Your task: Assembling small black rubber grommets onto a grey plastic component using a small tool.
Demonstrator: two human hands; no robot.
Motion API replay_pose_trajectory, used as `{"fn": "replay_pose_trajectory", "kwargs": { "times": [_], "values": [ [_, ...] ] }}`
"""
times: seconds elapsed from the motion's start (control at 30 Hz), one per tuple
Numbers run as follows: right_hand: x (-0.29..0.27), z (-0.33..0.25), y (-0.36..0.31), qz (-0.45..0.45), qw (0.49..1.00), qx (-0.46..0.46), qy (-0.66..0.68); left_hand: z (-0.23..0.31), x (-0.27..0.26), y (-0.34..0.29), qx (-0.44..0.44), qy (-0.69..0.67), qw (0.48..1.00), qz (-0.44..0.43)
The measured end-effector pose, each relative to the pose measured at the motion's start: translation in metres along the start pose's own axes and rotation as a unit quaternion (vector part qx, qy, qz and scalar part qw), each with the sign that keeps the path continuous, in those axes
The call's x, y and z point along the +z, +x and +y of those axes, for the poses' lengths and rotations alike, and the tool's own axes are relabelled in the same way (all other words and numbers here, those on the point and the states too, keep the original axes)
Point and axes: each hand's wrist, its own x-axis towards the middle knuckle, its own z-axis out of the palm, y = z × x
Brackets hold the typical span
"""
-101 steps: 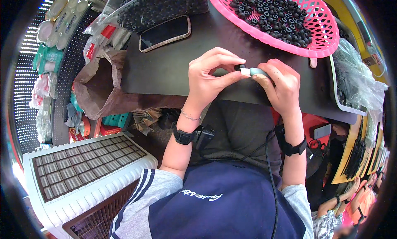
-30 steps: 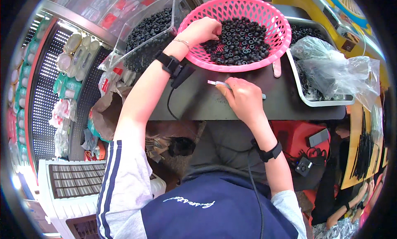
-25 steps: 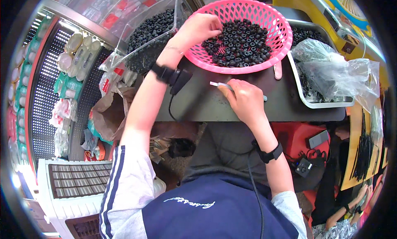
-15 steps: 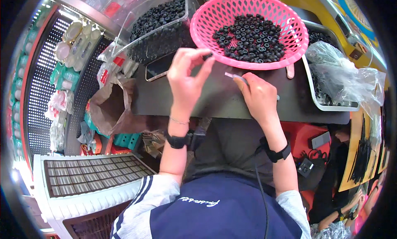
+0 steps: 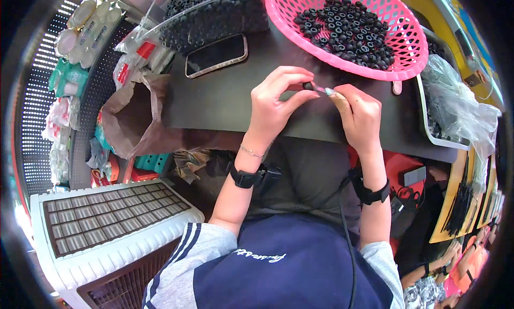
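Note:
Between the thumb and fingers of my left hand (image 5: 272, 104) is a small black ring-like part (image 5: 308, 86). My right hand (image 5: 362, 115) is closed on a slim tool with a pale pinkish tip (image 5: 320, 89), most of it hidden by the fingers. That tip meets or nearly meets the black part; contact cannot be made out. Both hands hover over the dark table (image 5: 214, 103). Just beyond them stands a pink perforated basket (image 5: 342, 62) with many similar black parts (image 5: 353, 33) in it.
A clear bin (image 5: 214, 33) of black parts stands at the far left, near a phone (image 5: 217, 56). To the right is a metal tray (image 5: 447, 143) with a plastic bag (image 5: 455, 95) over it. A brown paper bag (image 5: 155, 119) opens beside the table's left edge.
My two hands have come together, bringing the black part and the tool tip close. The view has shifted, so the basket appears higher and farther right.

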Motion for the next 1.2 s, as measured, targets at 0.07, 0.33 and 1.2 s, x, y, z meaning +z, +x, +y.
{"fn": "replay_pose_trajectory", "kwargs": {
  "times": [0.07, 0.33, 1.2],
  "values": [
    [0.0011, 0.0018, -0.0008, -0.010, 1.000, -0.016, 0.000, -0.0029, -0.0005, -0.0010, 0.011, -0.009, 1.000, 0.004],
    [-0.0008, -0.0014, 0.0016, -0.041, 0.999, -0.029, 0.013, -0.0029, -0.0031, -0.0009, 0.034, -0.016, 0.999, -0.022],
    [-0.0004, 0.0032, -0.0019, -0.015, 0.998, -0.054, -0.043, -0.0049, -0.0049, -0.0010, -0.031, -0.096, 0.994, -0.033]
  ]
}}
